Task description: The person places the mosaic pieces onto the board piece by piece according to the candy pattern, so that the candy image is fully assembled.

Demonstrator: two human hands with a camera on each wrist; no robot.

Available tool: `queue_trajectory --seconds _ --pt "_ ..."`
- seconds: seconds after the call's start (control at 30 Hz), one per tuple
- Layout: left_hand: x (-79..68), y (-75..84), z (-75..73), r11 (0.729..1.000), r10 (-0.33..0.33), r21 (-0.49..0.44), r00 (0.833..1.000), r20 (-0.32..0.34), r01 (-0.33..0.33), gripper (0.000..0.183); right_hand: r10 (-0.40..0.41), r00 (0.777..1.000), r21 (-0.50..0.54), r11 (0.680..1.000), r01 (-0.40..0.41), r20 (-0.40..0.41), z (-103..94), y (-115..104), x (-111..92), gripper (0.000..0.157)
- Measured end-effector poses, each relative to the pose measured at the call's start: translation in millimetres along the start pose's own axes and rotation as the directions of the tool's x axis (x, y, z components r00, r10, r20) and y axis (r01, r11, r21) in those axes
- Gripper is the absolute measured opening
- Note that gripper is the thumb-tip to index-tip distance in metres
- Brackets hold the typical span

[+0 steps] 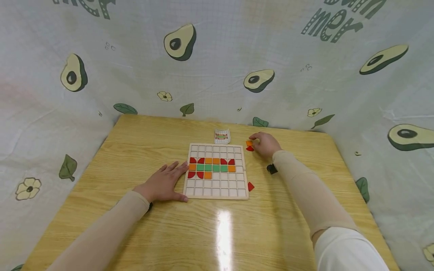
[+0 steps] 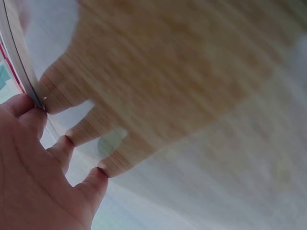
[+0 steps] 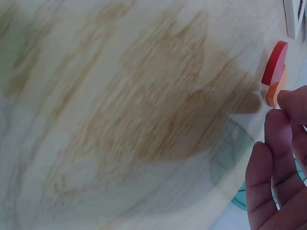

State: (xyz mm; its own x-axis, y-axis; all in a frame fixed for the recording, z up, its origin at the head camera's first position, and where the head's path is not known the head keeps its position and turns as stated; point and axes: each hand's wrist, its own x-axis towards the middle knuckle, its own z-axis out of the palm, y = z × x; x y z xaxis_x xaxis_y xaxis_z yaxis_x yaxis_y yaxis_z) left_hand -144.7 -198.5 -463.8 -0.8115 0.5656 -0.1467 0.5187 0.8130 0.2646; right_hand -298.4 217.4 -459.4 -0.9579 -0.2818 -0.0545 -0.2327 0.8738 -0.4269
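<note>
A square wooden grid board (image 1: pixel 217 192) lies on the table with rows of red, orange and green tiles in its middle cells. My left hand (image 1: pixel 166 182) rests flat at the board's left edge, fingers spread; in the left wrist view its fingertips (image 2: pixel 98 175) touch the tabletop beside the board. To the right of the board's upper corner, my right hand (image 1: pixel 266 145) reaches down with bent fingers at an orange tile (image 1: pixel 249 143). A red rounded tile (image 1: pixel 249 148) lies against the orange one. I cannot tell whether the fingers pinch the orange tile.
A small pattern card (image 1: pixel 222 137) lies behind the board. One loose red tile (image 1: pixel 251 186) sits by the board's lower right edge. A cloth (image 1: pixel 217 75) printed with avocados hangs around the wooden table (image 1: pixel 152 229).
</note>
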Motion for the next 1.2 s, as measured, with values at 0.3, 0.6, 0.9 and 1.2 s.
queue_trajectory --seconds 0.3,0.6,0.9,1.2 --pt "2.3 2.2 -0.7 1.000 0.005 0.008 1.000 0.002 -0.005 0.115 -0.018 1.000 -0.086 0.996 0.019 0.010 4.2 4.2 0.9 0.031" --pt "2.2 -0.3 2.3 1.000 -0.009 0.020 1.000 0.013 0.009 0.116 -0.069 0.998 -0.110 0.992 0.069 0.003 2.4 14.5 -7.8 0.033" --pt "0.2 -1.5 3.4 1.000 -0.025 0.015 0.999 0.022 0.024 0.116 -0.067 0.996 -0.084 0.994 0.071 0.051 -0.7 22.6 -23.1 0.040" --pt "0.5 1.2 2.2 1.000 -0.017 0.010 1.000 0.015 0.017 0.116 -0.115 0.993 -0.088 0.989 0.116 0.013 1.6 22.8 -33.8 0.033"
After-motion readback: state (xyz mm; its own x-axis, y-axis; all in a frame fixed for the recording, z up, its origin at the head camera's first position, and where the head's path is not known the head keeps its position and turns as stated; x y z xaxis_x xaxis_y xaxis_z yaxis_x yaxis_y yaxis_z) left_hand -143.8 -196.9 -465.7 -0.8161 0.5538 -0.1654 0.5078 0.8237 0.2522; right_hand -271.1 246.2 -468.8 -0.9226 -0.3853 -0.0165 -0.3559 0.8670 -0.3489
